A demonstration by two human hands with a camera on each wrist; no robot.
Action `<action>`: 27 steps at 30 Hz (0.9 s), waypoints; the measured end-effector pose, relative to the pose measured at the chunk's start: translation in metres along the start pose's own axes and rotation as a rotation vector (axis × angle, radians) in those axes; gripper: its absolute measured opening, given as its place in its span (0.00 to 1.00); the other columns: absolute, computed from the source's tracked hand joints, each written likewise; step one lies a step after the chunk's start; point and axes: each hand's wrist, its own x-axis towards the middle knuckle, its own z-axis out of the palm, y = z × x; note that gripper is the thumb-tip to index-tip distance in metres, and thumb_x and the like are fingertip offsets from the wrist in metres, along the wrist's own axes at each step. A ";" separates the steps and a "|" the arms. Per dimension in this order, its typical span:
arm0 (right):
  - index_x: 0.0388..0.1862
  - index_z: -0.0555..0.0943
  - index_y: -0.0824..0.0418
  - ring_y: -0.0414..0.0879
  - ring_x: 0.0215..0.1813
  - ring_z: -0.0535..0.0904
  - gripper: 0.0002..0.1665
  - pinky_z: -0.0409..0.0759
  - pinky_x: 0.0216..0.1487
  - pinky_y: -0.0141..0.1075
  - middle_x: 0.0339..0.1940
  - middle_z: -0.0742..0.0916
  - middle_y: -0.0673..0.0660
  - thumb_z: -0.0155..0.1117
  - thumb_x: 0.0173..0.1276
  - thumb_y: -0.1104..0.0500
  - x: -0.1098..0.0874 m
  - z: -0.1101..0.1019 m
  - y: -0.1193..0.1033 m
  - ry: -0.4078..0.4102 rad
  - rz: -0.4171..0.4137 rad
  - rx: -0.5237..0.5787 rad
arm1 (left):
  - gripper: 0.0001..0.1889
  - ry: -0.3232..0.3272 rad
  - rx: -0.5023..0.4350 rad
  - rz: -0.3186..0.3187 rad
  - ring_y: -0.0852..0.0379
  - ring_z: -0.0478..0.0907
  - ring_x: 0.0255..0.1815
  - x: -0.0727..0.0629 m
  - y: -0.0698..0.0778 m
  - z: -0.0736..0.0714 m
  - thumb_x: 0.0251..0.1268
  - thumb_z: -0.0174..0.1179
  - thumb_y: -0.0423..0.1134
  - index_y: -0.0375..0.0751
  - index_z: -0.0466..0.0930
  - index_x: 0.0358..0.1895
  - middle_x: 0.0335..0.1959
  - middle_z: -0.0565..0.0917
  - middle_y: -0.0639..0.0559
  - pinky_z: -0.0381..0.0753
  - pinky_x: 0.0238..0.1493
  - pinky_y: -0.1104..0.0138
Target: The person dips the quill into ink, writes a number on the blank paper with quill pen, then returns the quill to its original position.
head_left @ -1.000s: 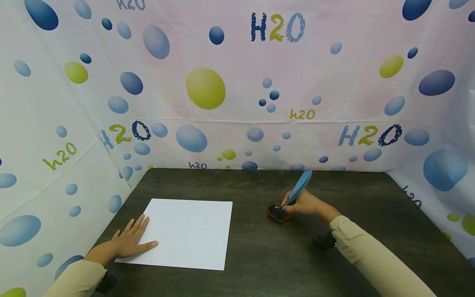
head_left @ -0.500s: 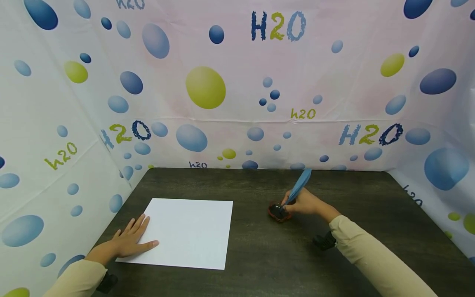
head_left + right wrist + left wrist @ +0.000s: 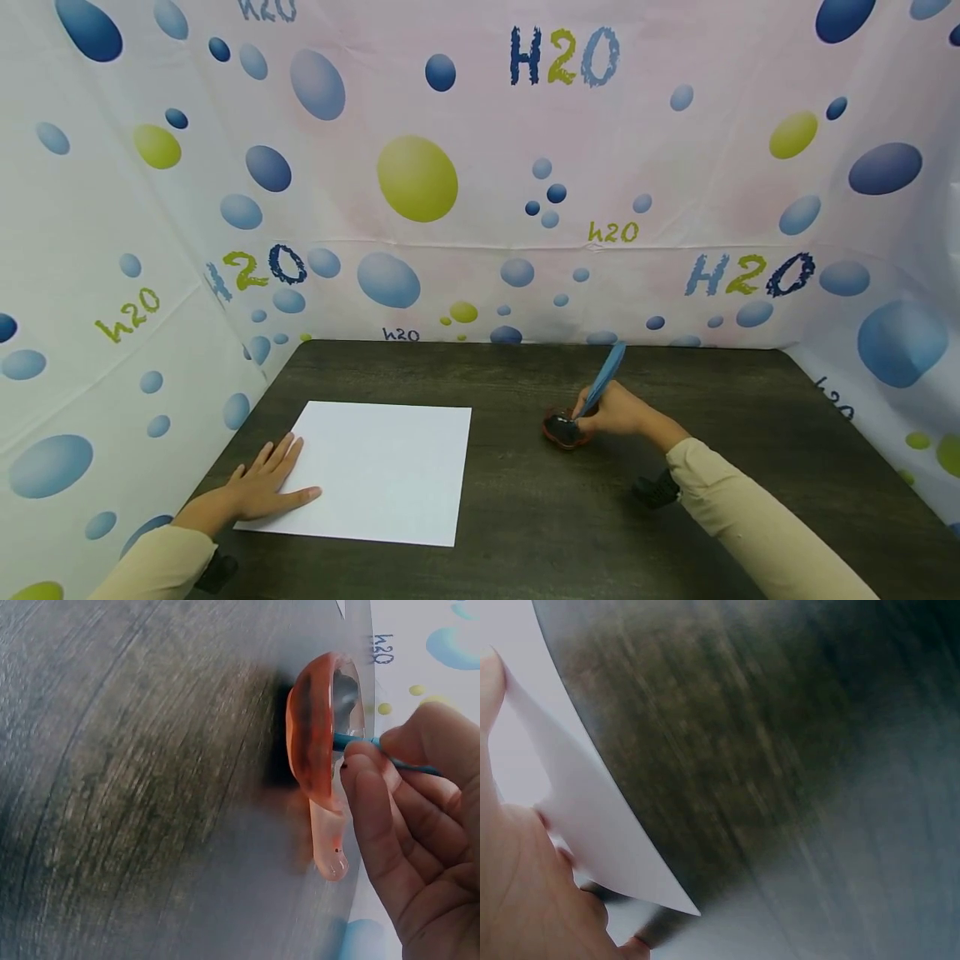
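In the head view my left hand lies flat with spread fingers on the left edge of a blank white sheet of paper. The left wrist view shows the sheet's corner beside the palm. My right hand pinches a blue feather quill between thumb and fingers, near its lower end. The quill slants up to the right, and its lower end is inside a small translucent orange dish that holds something dark. In the right wrist view the dish has a short handle; the quill's tip is hidden behind its rim.
Both the paper and the dish stand on a dark wood-grain table. Behind it and at the sides hangs a white cloth printed with bubbles and H2O lettering. A dark band is on the right wrist.
The quill stands slightly more upright than a second ago, its lower end still in the dish. The left hand and the paper have stayed in place.
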 end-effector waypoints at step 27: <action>0.33 0.84 0.64 0.41 0.24 0.80 0.03 0.78 0.26 0.35 0.26 0.87 0.51 0.67 0.62 0.64 -0.010 0.009 0.002 0.082 -0.012 0.090 | 0.56 0.010 -0.007 0.022 0.21 0.36 0.71 0.001 -0.001 0.000 0.56 0.54 0.70 0.30 0.43 0.74 0.75 0.40 0.29 0.29 0.54 0.22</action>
